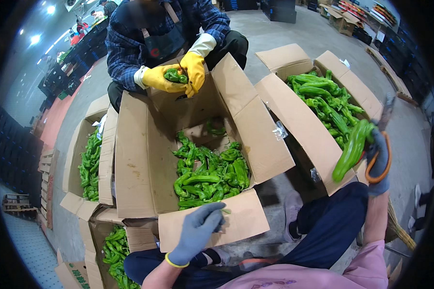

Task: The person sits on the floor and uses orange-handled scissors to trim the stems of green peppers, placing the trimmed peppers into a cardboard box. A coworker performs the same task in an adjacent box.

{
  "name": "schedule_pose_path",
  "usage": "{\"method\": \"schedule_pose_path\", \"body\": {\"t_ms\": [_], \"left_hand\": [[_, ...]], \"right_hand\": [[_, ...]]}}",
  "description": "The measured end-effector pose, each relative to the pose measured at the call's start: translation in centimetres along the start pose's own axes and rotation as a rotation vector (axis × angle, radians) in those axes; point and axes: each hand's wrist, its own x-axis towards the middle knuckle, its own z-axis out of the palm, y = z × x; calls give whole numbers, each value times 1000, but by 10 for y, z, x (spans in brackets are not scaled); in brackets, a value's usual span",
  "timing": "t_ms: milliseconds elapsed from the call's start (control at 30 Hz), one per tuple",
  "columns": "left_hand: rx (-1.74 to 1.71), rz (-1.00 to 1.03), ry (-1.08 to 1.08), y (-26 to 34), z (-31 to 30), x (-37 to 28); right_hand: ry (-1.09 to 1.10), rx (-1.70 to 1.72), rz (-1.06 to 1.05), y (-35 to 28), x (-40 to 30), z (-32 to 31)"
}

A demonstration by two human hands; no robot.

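Note:
In a grey glove, my right hand [378, 162] is raised at the right. It holds scissors [378, 169] with an orange handle, blades pointing up, together with a large green pepper [350, 151] that hangs down to the left. My left hand [199, 231], gloved in grey too, is over the near flap of the middle cardboard box [137, 155]. Its fingers are bent, and a small green bit [226, 211] shows by the fingertips; whether it is gripped is unclear. Many green peppers [209, 177] lie in the bottom of that box.
Across the middle box a person in yellow gloves [162, 79] holds a green pepper [174, 75]. An open box of larger peppers [322, 97] stands at right. At left are two more pepper boxes [106, 159] [94, 238]. A straw broom [399, 227] is at lower right.

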Motion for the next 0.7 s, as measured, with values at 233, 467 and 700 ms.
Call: {"method": "schedule_pose_path", "body": {"t_ms": [233,467,700], "left_hand": [[83,89,251,12,-77,44],[189,-20,311,-16,-133,169],[952,-72,447,-96,-183,297]], "right_hand": [[155,-1060,-415,8,74,-35],[-156,-115,35,0,-27,50],[-253,-206,422,12,-46,77]]}}
